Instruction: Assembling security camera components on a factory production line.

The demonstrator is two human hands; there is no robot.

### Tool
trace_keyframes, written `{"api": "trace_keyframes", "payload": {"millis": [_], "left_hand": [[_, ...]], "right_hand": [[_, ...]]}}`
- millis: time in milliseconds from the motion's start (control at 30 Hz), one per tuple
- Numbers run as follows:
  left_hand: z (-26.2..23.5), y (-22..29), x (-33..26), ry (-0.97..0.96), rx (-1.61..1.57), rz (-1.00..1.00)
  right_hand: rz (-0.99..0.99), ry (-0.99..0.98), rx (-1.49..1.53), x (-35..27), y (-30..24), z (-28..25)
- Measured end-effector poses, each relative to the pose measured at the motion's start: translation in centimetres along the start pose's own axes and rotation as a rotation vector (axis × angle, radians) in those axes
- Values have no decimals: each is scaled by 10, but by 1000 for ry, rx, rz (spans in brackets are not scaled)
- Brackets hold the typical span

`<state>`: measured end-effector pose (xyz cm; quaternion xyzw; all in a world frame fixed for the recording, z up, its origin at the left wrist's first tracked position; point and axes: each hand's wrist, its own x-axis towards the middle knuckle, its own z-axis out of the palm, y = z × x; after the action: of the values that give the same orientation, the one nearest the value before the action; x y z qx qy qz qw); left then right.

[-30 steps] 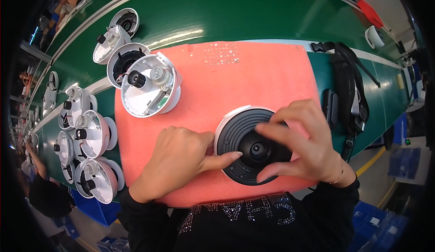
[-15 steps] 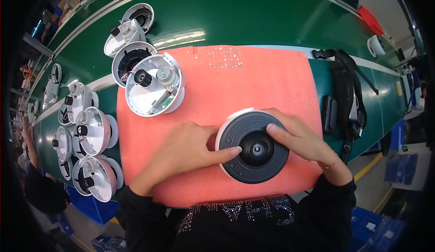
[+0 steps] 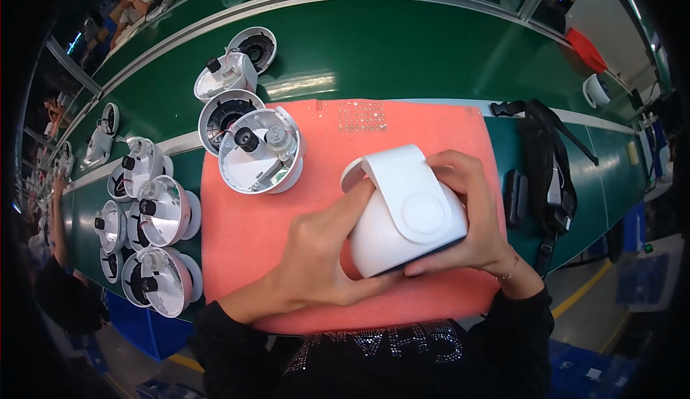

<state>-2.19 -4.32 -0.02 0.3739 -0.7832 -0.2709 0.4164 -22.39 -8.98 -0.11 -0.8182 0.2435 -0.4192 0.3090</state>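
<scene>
Between my two hands, above the coral foam mat (image 3: 244, 255), is a white round security camera with a curved bracket (image 3: 410, 219). Its smooth white shell faces up and the dark front edge points down toward me. My left hand (image 3: 316, 255) grips the left side, thumb near the bracket and fingers underneath. My right hand (image 3: 478, 216) wraps the right side, its thumb at the lower edge. Left of the hands, an opened camera housing (image 3: 262, 151) rests on the mat, showing a black lens, a motor and wires. Small screws (image 3: 362, 115) sit in rows at the mat's far edge.
Several opened camera housings (image 3: 165, 212) stand clustered left of the mat, with more (image 3: 228, 74) behind on the green bench (image 3: 402, 47). A black strap (image 3: 543, 162) and a dark case (image 3: 514, 198) lie to the right. Another person's arm (image 3: 59, 226) shows far left.
The camera has been turned over: its black ringed front with the lens faced up before, and now the white shell and bracket do. Both hands have shifted around it. The view has tilted slightly.
</scene>
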Motion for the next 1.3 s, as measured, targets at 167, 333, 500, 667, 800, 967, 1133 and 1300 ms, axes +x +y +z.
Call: {"api": "trace_keyframes", "payload": {"millis": [167,333,500,667,800,967,1133,1300], "left_hand": [[-13,-17,14,13,-148,-236],[-35,-31,16,308,-597,-158],[-52,-56,15,415,-656,35],[-59,-75,14,461,-831,153],[-62,-70,17,514,-1059,1],[-47,-54,35,408,-1291,-349],[-21,-39,35,284,-1443,-428],[32,-49,1,155,-1404,-770]], "right_hand": [[195,-26,-71,34,4,-1],[143,11,377,58,-11,-13],[-81,-46,455,69,-32,9],[-31,-38,581,75,-36,19],[34,115,454,76,-24,33],[462,188,780,92,13,32],[585,320,1452,102,86,8],[590,652,1344,104,158,-11]]}}
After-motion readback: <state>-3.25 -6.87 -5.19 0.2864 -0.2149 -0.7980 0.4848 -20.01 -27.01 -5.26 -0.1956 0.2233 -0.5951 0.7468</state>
